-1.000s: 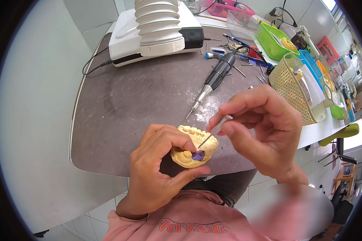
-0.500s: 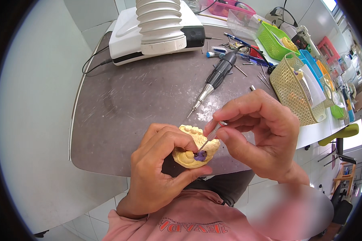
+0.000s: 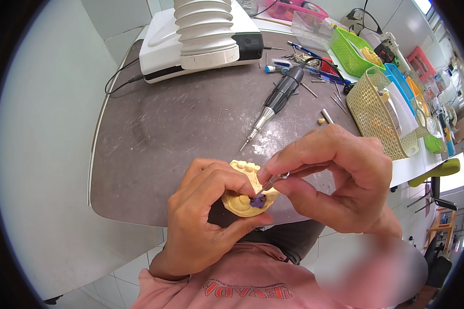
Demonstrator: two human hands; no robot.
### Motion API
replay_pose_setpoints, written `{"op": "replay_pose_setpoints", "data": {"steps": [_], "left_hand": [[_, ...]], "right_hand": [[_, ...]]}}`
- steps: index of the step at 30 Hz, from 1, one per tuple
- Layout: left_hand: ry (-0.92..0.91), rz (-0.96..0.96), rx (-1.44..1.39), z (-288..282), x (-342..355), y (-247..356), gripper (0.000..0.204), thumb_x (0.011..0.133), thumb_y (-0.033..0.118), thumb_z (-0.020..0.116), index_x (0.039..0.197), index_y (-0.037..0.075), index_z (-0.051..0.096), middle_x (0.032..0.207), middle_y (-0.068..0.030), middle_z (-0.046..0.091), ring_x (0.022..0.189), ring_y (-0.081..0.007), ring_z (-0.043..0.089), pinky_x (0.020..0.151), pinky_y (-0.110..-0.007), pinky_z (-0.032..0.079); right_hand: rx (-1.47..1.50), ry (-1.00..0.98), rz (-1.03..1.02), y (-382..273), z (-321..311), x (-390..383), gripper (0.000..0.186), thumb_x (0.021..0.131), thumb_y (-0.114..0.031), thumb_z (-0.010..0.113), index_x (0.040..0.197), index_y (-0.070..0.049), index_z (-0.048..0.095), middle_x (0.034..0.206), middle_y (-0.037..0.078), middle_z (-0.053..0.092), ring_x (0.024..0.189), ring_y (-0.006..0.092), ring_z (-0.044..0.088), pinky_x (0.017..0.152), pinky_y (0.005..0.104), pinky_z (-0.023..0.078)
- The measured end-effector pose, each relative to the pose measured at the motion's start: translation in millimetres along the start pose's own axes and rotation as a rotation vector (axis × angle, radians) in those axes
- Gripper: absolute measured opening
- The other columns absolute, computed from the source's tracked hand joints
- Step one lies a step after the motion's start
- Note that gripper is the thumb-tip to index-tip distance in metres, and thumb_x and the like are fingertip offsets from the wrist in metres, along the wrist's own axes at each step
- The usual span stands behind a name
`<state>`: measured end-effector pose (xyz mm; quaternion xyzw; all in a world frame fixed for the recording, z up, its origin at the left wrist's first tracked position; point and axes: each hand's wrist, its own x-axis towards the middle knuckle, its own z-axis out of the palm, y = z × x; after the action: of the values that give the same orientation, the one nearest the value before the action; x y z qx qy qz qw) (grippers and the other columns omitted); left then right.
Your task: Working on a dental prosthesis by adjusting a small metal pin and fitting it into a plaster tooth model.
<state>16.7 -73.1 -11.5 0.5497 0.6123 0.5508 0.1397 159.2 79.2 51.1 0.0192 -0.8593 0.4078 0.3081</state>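
Near the front edge of the table, my left hand is closed around a yellow plaster dental model, thumb below and fingers over the top. A row of molded teeth shows on its far side, and a purple patch sits on its near right part. Between thumb and fingertips, my right hand pinches a small metal hand driver. The driver slants down to the left, its thin tip at the purple patch beside my left index finger. Whether the tip sits in a hole there is too small to tell.
A dental handpiece lies beyond the model. Behind it stand a white machine with a ribbed hose and scattered pens and burs. A beige basket and a green basket stand at right. A small tooth-coloured piece lies near a metal pin.
My right hand has shifted slightly right and down, and the driver leans over more. The small piece and the pin beyond my hand show more fully. My left hand and the model stay nearly still.
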Motion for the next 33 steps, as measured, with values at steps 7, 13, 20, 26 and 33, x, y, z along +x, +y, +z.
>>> {"op": "replay_pose_setpoints", "data": {"steps": [7, 13, 20, 26, 33], "left_hand": [[-0.02, 0.027, 0.033, -2.0, 0.4, -1.2, 0.04, 0.065, 0.018, 0.095, 0.092, 0.009, 0.067, 0.09, -0.0042, 0.068, 0.093, -0.0277, 0.062, 0.079, -0.037, 0.051], [0.017, 0.076, 0.024, -0.5, 0.6, -1.2, 0.041, 0.064, 0.02, 0.095, 0.093, 0.008, 0.069, 0.088, -0.004, 0.068, 0.091, -0.0273, 0.063, 0.077, -0.037, 0.052], [-0.019, 0.076, 0.041, -1.9, 1.7, -0.8, 0.041, 0.064, 0.02, 0.095, 0.094, 0.008, 0.071, 0.088, -0.0038, 0.07, 0.09, -0.0266, 0.063, 0.077, -0.036, 0.052], [0.011, 0.097, 0.063, -1.5, 0.8, -2.6, 0.039, 0.063, 0.019, 0.095, 0.092, 0.008, 0.071, 0.087, -0.0043, 0.07, 0.09, -0.0262, 0.064, 0.075, -0.035, 0.053], [-0.018, 0.062, 0.046, -3.2, 2.1, -0.1, 0.039, 0.062, 0.018, 0.095, 0.092, 0.008, 0.072, 0.088, -0.0035, 0.071, 0.091, -0.0258, 0.065, 0.076, -0.035, 0.053]], "right_hand": [[-0.38, -0.168, 0.01, -6.4, -11.8, 8.3, 0.019, 0.087, -0.013, 0.081, 0.09, 0.001, 0.068, 0.077, 0.008, 0.069, 0.063, 0.0181, 0.07, 0.055, 0.0281, 0.055], [-0.736, -0.637, 0.057, -21.1, -32.0, 30.5, 0.036, 0.086, -0.038, 0.08, 0.086, -0.005, 0.067, 0.067, 0.006, 0.057, 0.05, 0.0221, 0.056, 0.045, 0.034, 0.041], [-0.452, -0.169, -0.135, -6.5, -18.2, 25.2, 0.046, 0.088, -0.047, 0.077, 0.074, -0.007, 0.06, 0.06, 0.005, 0.05, 0.047, 0.0248, 0.051, 0.043, 0.0371, 0.036], [-0.675, -0.666, 0.108, -25.8, -28.8, 36.0, 0.033, 0.083, -0.035, 0.083, 0.085, -0.006, 0.067, 0.068, 0.005, 0.058, 0.054, 0.0228, 0.058, 0.048, 0.0346, 0.043], [-0.658, -0.521, -0.013, -22.2, -22.7, 30.3, 0.035, 0.083, -0.038, 0.082, 0.09, -0.006, 0.069, 0.073, 0.005, 0.061, 0.061, 0.0229, 0.062, 0.051, 0.0345, 0.047]]}}
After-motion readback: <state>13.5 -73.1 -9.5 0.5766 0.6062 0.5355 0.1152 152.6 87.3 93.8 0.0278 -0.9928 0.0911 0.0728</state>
